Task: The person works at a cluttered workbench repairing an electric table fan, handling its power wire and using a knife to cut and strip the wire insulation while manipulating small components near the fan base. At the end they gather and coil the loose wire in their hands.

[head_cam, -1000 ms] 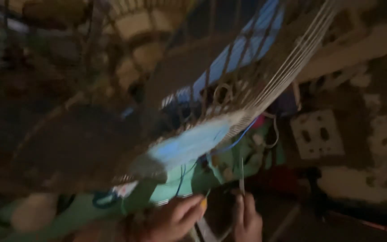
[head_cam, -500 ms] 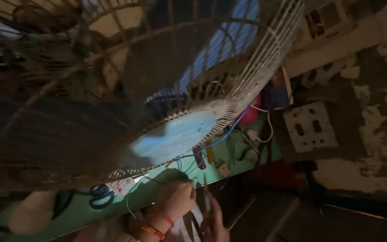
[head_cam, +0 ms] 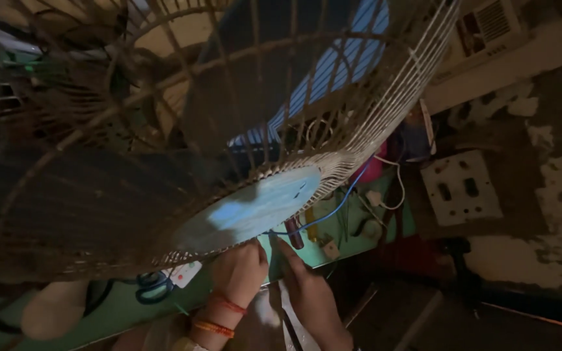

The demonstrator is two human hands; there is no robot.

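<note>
1. While the fan cage fills the upper view, its pale blue hub sits just above both hands.
2. Left hand curls against the hub's lower edge; whether it grasps anything, I cannot tell.
3. Right hand points fingers up, open, near a blue wire.

A white socket plate hangs on the peeling wall at three o'clock. Blue-handled scissors lie on the green table at seven o'clock, beside a pale rounded object.
</note>
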